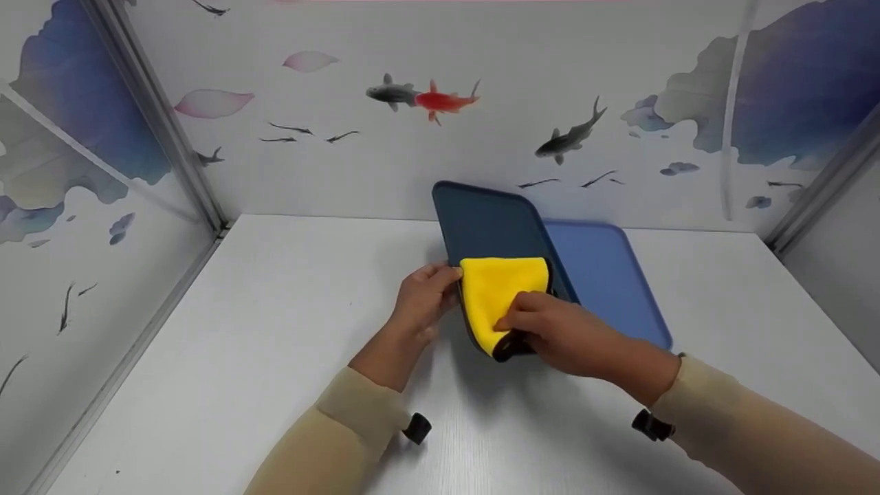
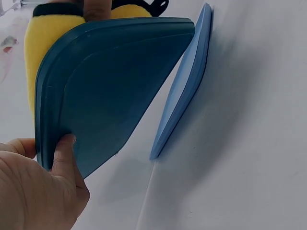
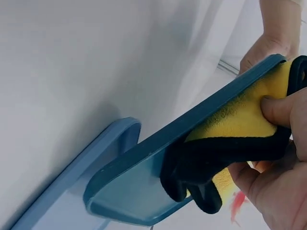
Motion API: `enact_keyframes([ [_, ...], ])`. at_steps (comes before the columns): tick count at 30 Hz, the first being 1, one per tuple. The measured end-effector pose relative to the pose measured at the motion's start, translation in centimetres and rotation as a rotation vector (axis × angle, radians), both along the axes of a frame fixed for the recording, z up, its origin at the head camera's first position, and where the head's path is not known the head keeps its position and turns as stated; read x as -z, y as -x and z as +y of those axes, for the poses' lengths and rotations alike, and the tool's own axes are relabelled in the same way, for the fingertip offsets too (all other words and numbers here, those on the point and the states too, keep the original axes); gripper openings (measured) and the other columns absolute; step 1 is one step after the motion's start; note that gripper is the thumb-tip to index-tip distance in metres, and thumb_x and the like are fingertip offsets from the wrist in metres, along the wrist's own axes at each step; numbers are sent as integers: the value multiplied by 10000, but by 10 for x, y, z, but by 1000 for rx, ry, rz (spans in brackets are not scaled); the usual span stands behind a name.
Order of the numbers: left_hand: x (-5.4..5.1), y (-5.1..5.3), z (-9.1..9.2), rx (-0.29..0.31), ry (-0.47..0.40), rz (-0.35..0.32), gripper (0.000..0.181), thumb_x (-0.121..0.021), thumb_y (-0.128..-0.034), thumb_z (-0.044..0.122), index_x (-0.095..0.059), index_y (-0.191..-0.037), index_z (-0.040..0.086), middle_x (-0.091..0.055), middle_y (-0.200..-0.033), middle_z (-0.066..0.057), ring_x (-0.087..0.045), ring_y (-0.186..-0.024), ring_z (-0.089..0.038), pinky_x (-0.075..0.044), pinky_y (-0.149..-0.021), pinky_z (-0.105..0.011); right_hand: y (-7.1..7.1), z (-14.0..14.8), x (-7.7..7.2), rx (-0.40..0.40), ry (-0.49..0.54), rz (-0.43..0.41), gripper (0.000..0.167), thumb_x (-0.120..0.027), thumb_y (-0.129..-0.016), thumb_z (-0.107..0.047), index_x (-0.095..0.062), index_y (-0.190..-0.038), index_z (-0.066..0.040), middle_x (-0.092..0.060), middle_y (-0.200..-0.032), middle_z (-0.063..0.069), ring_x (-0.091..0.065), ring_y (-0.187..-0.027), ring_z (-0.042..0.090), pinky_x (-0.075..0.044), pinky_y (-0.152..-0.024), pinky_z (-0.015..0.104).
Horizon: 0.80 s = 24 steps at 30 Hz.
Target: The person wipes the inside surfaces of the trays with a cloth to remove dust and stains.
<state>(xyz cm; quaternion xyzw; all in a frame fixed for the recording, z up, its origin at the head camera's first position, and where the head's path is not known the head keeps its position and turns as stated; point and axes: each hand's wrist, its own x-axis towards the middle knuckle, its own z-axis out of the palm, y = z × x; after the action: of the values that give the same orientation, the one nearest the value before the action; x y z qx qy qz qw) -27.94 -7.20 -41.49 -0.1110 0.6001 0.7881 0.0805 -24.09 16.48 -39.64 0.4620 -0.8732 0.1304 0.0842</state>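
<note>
A dark teal tray (image 1: 488, 220) is held up at a tilt above the table. My left hand (image 1: 427, 295) grips its left edge, thumb on one face and fingers on the other, as the left wrist view also shows in the tray's underside (image 2: 110, 96). A yellow cloth (image 1: 502, 289) with black edging lies against the tray's inner face. Pinched in my right hand (image 1: 567, 330), the cloth bunches near the tray's lower end. In the right wrist view, the thumb presses on the yellow cloth (image 3: 240, 115), and its black trim (image 3: 206, 163) folds over the tray.
A light blue tray (image 1: 605, 275) lies on the white table (image 1: 289, 316), partly behind the teal one. Panels printed with fish and leaves (image 1: 440, 151) enclose the back and sides. Small black devices (image 1: 416, 428) sit at both wrists.
</note>
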Motion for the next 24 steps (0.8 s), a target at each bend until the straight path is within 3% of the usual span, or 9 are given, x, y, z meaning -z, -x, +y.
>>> enact_keyframes([
  [5, 2, -1, 0, -7, -25, 19, 336, -699, -978, 206, -698, -1284, 67, -723, -1226, -99, -704, -1030, -176, -586, -980, -309, -1, 12, 7, -56, 27, 25, 313, -776, -908, -31, -733, -1170, -197, -652, -1102, 17, -615, -982, 168, -597, -859, 343],
  [11, 2, -1, -1, -6, -30, 29, 328, -697, -981, 205, -697, -1276, 63, -721, -1179, -94, -698, -978, -158, -592, -961, -295, 0, 24, 14, -55, 56, 16, 339, -773, -895, 11, -731, -1162, -192, -642, -1111, 18, -612, -991, 169, -602, -861, 349],
  [24, -1, 0, -1, -22, -65, 41, 319, -679, -989, 207, -702, -1261, 40, -728, -1182, -109, -710, -990, -164, -592, -964, -313, 5, 55, 29, 77, 57, -35, 376, -767, -894, 25, -726, -1187, -207, -650, -1165, 0, -640, -1009, 179, -614, -889, 385],
])
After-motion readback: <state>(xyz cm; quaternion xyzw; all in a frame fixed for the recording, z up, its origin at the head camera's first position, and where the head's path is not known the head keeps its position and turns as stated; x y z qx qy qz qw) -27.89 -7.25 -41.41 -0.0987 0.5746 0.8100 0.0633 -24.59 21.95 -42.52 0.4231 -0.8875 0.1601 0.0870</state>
